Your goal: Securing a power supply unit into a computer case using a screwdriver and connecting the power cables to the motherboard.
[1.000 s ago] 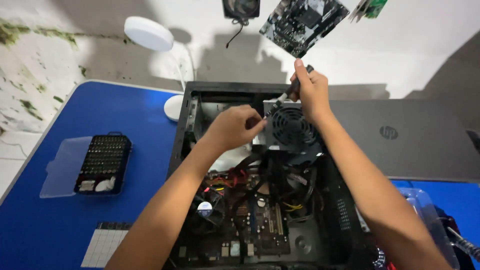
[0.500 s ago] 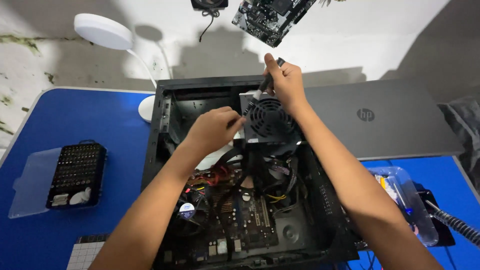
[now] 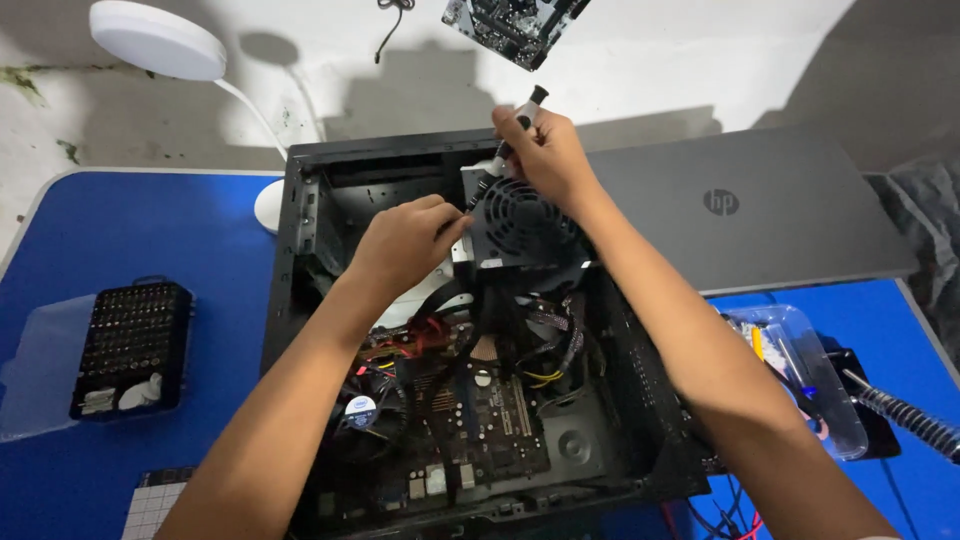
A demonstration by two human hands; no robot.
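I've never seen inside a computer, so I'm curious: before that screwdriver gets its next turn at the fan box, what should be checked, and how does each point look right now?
1. Right hand has the screwdriver in a firm grip: ok.
2. Screwdriver tip seated on a screw at the corner of the power supply: cannot tell, the tip is too small to make out.
3. Left hand steadying the power supply at its left edge: ok.
4. Cables clear of the tip: ok, they lie below the box.
5. Computer case lying flat on the blue mat: ok.
6. Bit set within reach: ok, open at the left.
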